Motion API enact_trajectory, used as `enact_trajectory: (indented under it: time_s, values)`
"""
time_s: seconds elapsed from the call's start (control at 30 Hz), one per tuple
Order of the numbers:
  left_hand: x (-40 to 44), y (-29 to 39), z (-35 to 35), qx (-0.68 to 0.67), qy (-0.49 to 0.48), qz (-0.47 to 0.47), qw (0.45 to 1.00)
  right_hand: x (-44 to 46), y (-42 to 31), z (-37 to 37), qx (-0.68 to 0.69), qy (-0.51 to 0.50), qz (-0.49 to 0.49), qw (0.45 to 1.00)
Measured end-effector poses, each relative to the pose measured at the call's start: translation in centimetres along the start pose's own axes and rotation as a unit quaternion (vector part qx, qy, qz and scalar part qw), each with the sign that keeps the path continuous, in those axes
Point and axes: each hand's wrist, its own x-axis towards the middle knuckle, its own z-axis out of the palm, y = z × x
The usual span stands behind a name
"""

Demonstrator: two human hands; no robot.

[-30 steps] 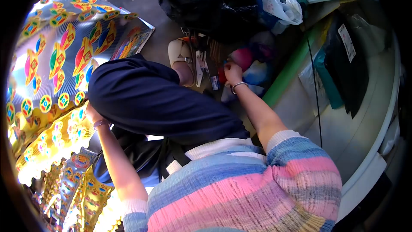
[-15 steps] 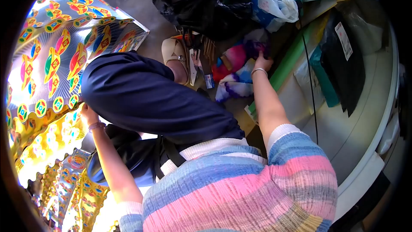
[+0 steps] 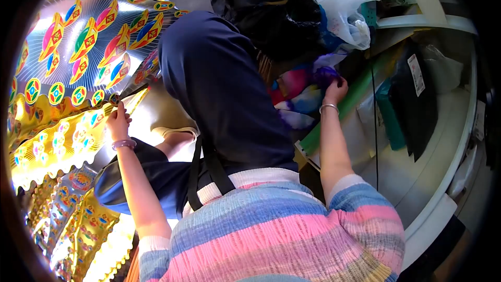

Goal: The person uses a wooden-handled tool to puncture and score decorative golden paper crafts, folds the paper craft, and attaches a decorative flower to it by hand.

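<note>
My left hand (image 3: 119, 121) is closed, thumb and finger pinched at the scalloped lower edge of a shiny silver foil sheet (image 3: 70, 75) printed with red, green and blue ornaments. A gold foil sheet (image 3: 68, 143) with a wavy border lies just below it. On the other side, my right hand (image 3: 336, 91) is closed on a bunched multicoloured cloth (image 3: 300, 86), at its purple part. Pink, red, white and blue areas of that cloth spread on the floor to the left of the hand; my fingertips are partly hidden by it.
A black plastic bag (image 3: 266, 18) stands ahead, with a white plastic bag (image 3: 347, 18) beside it. A green board (image 3: 355, 102) and a black folder-like packet (image 3: 415, 104) rest in a white curved frame (image 3: 443, 183) at right. My raised knee (image 3: 209, 73) rises between my hands.
My knee has risen and shifted right, now covering the sandal and small tools seen before. My left hand has moved up and right with the foil edge. My right hand stays at the cloth.
</note>
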Motion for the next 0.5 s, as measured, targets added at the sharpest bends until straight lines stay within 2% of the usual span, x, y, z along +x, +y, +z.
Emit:
enact_trajectory:
  time_s: [0.03, 0.07, 0.1, 0.17, 0.23, 0.3, 0.33, 0.37, 0.4, 0.43, 0.5]
  values:
    - [-0.8, 0.2, 0.1, 0.003, 0.008, 0.022, 1.0, 0.4, -0.2, -0.8, 0.064, -0.007, -0.021, 0.998]
    - [-1.3, 0.3, 0.3, 0.005, 0.016, 0.044, 0.999, 0.6, -1.9, -1.8, 0.192, -0.04, -0.003, 0.981]
    - [-1.7, 0.3, 0.4, -0.065, 0.0, 0.064, 0.996, 0.6, -5.5, -3.5, 0.315, -0.074, 0.014, 0.946]
    - [-3.4, 2.7, 1.2, -0.121, -0.001, 0.133, 0.984, 1.4, -11.2, -6.8, 0.528, -0.164, 0.04, 0.832]
    - [-5.3, 6.2, 1.6, -0.154, -0.028, 0.202, 0.967, 2.3, -15.1, -9.2, 0.64, -0.278, 0.05, 0.714]
    - [-7.9, 10.6, 2.5, -0.206, -0.054, 0.276, 0.937, 1.8, -21.5, -11.0, 0.662, -0.297, 0.043, 0.687]
    - [-10.1, 13.5, 2.5, -0.239, -0.098, 0.306, 0.916, 0.4, -26.0, -11.5, 0.637, -0.257, 0.034, 0.726]
    - [-12.0, 15.8, 2.3, -0.235, -0.115, 0.342, 0.902, -0.7, -29.5, -12.7, 0.519, -0.253, -0.096, 0.811]
    - [-13.6, 17.7, 1.8, -0.249, -0.152, 0.394, 0.871, -1.8, -32.5, -13.8, 0.386, -0.236, -0.225, 0.863]
    - [-15.5, 19.6, 1.3, -0.205, -0.137, 0.457, 0.854, -3.5, -35.6, -14.7, 0.242, -0.209, -0.344, 0.883]
    - [-18.4, 21.3, 0.8, -0.214, -0.135, 0.521, 0.815, -8.5, -41.2, -15.9, 0.228, -0.167, -0.42, 0.862]
